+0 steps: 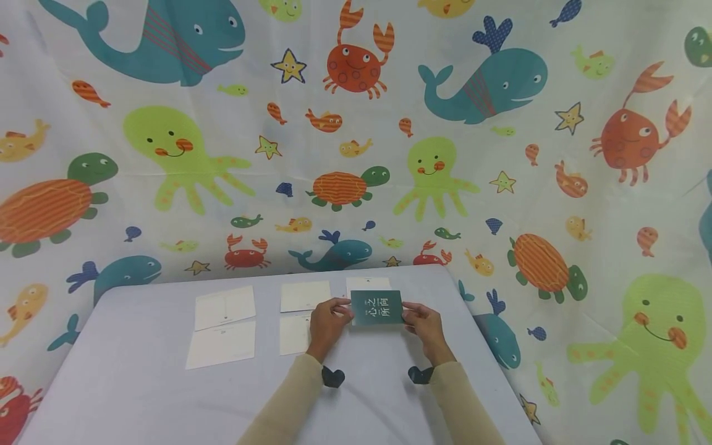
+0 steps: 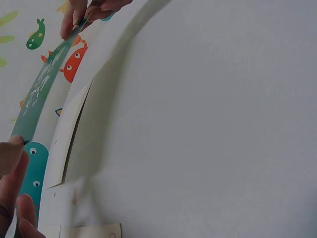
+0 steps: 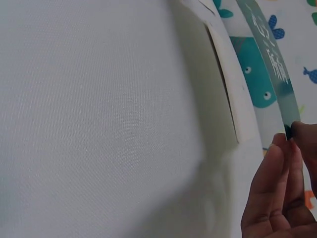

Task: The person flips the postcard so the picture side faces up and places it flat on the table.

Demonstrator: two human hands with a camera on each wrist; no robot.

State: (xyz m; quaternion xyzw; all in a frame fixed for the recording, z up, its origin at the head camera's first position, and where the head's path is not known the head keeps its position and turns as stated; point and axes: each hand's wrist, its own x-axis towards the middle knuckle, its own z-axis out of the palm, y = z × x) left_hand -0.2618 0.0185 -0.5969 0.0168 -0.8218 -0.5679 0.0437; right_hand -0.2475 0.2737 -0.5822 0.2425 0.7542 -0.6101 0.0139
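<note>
A teal postcard (image 1: 376, 308) with white printed characters is held above the far part of the table, turned so its lettering lies sideways. My left hand (image 1: 328, 324) pinches its left edge, and my right hand (image 1: 425, 324) pinches the right edge. In the left wrist view the postcard (image 2: 42, 94) appears nearly edge-on, apart from the surface, with a shadow below. The right wrist view shows thumb and fingers of my right hand (image 3: 282, 183) on one end. Behind it lies a pale card (image 1: 367, 284), partly covered from the head view.
More pale cards lie to the left: an upper card (image 1: 225, 308) and a lower card (image 1: 222, 346) at far left, then another pair, a back card (image 1: 305, 296) and a front card (image 1: 293, 334). The white table (image 1: 139, 371) meets a sea-animal curtain (image 1: 345, 148) behind.
</note>
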